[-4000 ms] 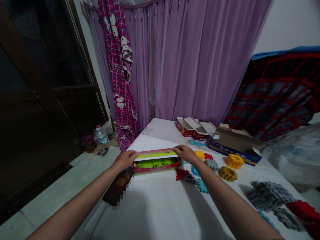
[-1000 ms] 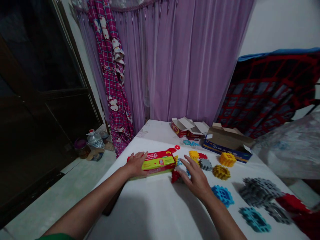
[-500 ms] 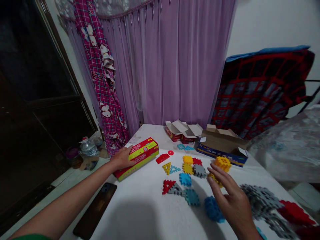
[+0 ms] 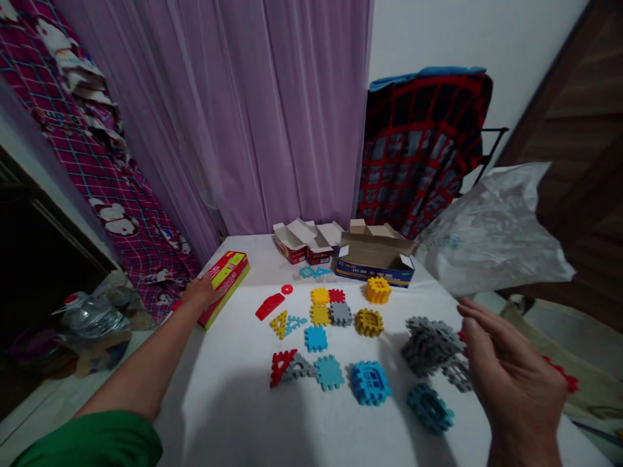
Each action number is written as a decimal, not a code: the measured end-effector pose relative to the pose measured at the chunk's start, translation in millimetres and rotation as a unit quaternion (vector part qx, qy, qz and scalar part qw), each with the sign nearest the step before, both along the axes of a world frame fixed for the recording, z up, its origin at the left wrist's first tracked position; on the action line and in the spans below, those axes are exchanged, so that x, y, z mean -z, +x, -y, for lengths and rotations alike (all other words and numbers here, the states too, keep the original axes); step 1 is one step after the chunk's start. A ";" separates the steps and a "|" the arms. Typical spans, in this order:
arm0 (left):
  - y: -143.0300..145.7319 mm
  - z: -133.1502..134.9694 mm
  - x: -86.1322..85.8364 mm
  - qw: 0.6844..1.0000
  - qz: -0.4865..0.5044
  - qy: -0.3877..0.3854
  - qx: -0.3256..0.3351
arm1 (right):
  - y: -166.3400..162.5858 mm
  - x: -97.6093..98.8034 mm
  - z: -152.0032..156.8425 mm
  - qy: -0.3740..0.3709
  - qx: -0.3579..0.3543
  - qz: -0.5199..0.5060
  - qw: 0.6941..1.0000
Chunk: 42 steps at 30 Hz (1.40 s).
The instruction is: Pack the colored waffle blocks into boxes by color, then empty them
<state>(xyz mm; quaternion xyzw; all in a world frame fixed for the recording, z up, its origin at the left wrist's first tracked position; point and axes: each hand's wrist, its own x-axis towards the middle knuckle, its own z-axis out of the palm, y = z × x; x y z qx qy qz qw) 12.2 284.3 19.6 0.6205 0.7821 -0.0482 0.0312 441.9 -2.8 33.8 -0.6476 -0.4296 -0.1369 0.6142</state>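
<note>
My left hand (image 4: 198, 292) is on the near end of a long red and yellow box (image 4: 231, 275), with its fingers partly hidden. At the right, my right hand (image 4: 516, 370) is open, fingers stretched out, beside a pile of grey interlocking plastic pieces (image 4: 428, 344). Red pieces (image 4: 562, 375) show partly behind this hand. Near it lie a teal ring-like piece (image 4: 431, 407), a blue stack of pieces (image 4: 370, 383), a dark yellow piece (image 4: 368, 322) and a yellow stack (image 4: 378, 290). Flat yellow squares (image 4: 320, 315), a grey square (image 4: 341, 314) and a blue square (image 4: 316, 338) lie mid-table.
At the back of the white table (image 4: 233, 402) stand an open blue box (image 4: 374, 269) and two small open red boxes (image 4: 292, 250). A clear plastic bag (image 4: 491, 227) is at the right. A water bottle (image 4: 90, 311) stands left of the table.
The view has turned right. My right hand has moved right, from the yellow pieces to beside the grey pile. My left hand stays on the box, which sits slightly farther from the red pieces.
</note>
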 end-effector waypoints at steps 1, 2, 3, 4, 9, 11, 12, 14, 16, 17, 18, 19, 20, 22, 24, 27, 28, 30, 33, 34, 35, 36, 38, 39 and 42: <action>0.6 1.3 3.5 1.000 -0.009 0.014 0.003 | 1.8 0.9 0.3 0.003 0.004 -0.009 1.000; 2.0 4.0 6.0 0.999 -0.020 0.035 0.012 | 2.9 1.7 0.5 0.007 0.006 -0.013 1.000; 4.7 8.3 7.7 0.997 -0.033 0.062 0.029 | 3.6 2.3 0.8 0.011 0.007 -0.013 1.000; 8.7 14.2 8.9 0.993 -0.045 0.092 0.052 | 3.9 2.5 1.4 0.016 0.009 -0.012 1.000; 43.7 66.2 23.5 0.961 -0.026 0.163 0.222 | 0.6 -3.1 11.8 0.029 -0.016 -0.008 0.999; 58.1 91.3 36.4 0.946 0.000 0.172 0.277 | -2.1 -8.4 19.0 0.037 -0.030 -0.011 0.999; 64.5 102.7 42.8 0.940 0.017 0.170 0.296 | -3.1 -11.3 22.7 0.043 -0.034 -0.012 0.998; 76.8 120.8 51.3 0.927 0.044 0.184 0.324 | -3.2 -17.4 29.4 0.047 -0.044 -0.008 0.998; 91.7 129.9 49.9 0.916 0.060 0.186 0.350 | 0.3 -23.2 34.1 0.043 -0.056 0.006 0.997; 101.4 130.6 45.3 0.910 0.061 0.182 0.368 | 3.5 -25.8 35.7 0.039 -0.060 0.014 0.997; 113.1 128.9 38.6 0.904 0.058 0.175 0.387 | 7.6 -28.2 36.8 0.037 -0.061 0.020 0.997; 126.9 124.8 30.7 0.895 0.049 0.169 0.410 | 12.3 -30.1 37.6 0.038 -0.055 0.023 0.997; 142.7 118.6 22.5 0.886 0.030 0.166 0.433 | 17.3 -31.7 38.2 0.042 -0.046 0.021 0.998; 178.8 101.1 8.1 0.872 0.014 0.168 0.459 | 27.3 -33.2 39.1 0.052 -0.019 -0.006 0.998; 217.5 79.8 -0.5 0.859 -0.005 0.166 0.484 | 35.7 -32.7 39.9 0.054 0.009 -0.055 0.997; 271.6 48.6 -2.5 0.840 -0.030 0.168 0.514 | 43.7 -29.8 40.4 0.043 0.052 -0.122 0.990; 287.0 39.8 -1.4 0.834 -0.037 0.172 0.522 | 45.4 -28.6 40.1 0.040 0.064 -0.133 0.988; 312.7 25.4 2.2 0.820 -0.051 0.184 0.540 | 48.2 -26.3 39.0 0.031 0.073 -0.138 0.987; 337.8 9.3 8.0 0.783 -0.072 0.197 0.586 | 51.7 -22.3 36.2 0.016 0.071 -0.129 0.989; 343.0 4.7 9.5 0.769 -0.080 0.198 0.602 | 52.8 -20.8 35.3 0.012 0.072 -0.127 0.989; 346.9 0.3 10.8 0.757 -0.088 0.200 0.616 | 53.9 -19.3 34.3 0.011 0.073 -0.125 0.989; 349.8 -3.6 11.5 0.747 -0.097 0.202 0.626 | 54.9 -17.7 33.4 0.010 0.073 -0.124 0.990; 353.0 -9.2 11.3 0.732 -0.114 0.207 0.639 | 56.6 -14.8 32.0 0.012 0.066 -0.115 0.991; 353.5 -10.5 10.1 0.726 -0.122 0.210 0.644 | 57.4 -13.7 31.4 0.014 0.062 -0.107 0.992; 350.4 -5.4 0.6 0.708 -0.142 0.223 0.654 | 58.5 -12.7 30.2 0.019 0.054 -0.083 0.995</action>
